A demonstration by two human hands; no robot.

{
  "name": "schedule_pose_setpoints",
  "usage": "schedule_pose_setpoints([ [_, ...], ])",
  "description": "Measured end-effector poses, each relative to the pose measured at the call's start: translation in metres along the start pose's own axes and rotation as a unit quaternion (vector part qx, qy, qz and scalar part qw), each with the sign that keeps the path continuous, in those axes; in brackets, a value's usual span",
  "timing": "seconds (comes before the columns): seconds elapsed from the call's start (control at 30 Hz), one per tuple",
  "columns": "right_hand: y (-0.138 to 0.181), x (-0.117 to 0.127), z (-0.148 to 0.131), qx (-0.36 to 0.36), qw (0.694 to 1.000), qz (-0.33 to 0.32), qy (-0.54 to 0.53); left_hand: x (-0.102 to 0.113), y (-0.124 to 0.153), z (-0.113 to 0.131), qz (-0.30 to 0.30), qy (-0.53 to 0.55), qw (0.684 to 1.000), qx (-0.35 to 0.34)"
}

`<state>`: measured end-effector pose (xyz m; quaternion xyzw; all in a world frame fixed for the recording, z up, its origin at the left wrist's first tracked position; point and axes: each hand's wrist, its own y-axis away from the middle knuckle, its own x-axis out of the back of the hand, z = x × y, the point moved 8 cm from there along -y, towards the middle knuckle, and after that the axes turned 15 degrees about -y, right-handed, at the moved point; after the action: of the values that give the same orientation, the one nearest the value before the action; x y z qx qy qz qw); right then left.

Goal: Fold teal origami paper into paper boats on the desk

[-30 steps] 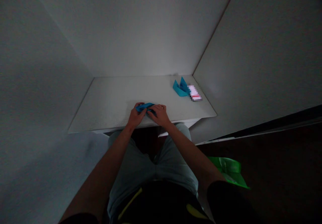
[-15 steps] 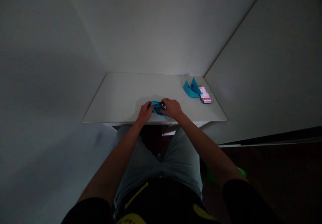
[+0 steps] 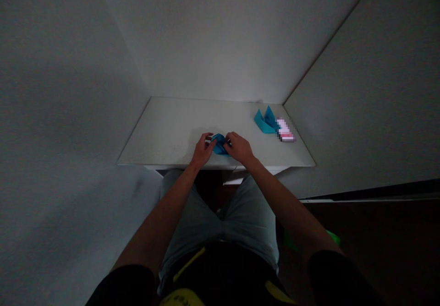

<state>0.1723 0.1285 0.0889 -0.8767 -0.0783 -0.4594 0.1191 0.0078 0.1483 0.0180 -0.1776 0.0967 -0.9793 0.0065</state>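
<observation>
Between my two hands, near the front edge of the white table (image 3: 165,132), is a piece of folded blue paper (image 3: 220,149). My left hand (image 3: 202,151) grips its left side, with the thumb on the near face and the fingers behind. On the right side, my right hand (image 3: 239,147) pinches the paper with bent fingers. Parts of the folds are covered by my fingers. Farther back on the right stands a blue folded paper boat (image 3: 265,122) with two raised points.
Beside the paper boat lies a pixelated pink-and-white flat item (image 3: 286,131). Walls rise behind the table and on both sides. My legs (image 3: 247,214) are below its front edge. Something green (image 3: 333,238) shows on the dark floor at the right.
The folded paper has turned and its shape between my fingers looks rounder. My left fingers have lifted and spread a little. The whole view has shifted slightly.
</observation>
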Motion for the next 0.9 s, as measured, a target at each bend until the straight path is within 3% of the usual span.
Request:
schedule_pose_setpoints([
  [0.33,0.0,0.002,-0.003,-0.022,0.999,-0.021,-0.018,0.005,-0.001,0.003,0.017,-0.049,0.999,-0.011],
  [0.53,0.007,-0.002,-0.006,0.018,0.999,-0.031,-0.035,0.003,-0.002,0.006,0.001,-0.063,0.998,-0.02],
  [0.77,0.019,-0.001,0.014,0.023,0.998,-0.003,-0.061,0.002,-0.001,0.003,-0.008,-0.109,0.994,-0.002],
  [0.9,0.02,-0.008,0.006,0.035,0.998,-0.001,-0.045,0.001,-0.001,0.002,-0.017,-0.131,0.991,-0.002],
])
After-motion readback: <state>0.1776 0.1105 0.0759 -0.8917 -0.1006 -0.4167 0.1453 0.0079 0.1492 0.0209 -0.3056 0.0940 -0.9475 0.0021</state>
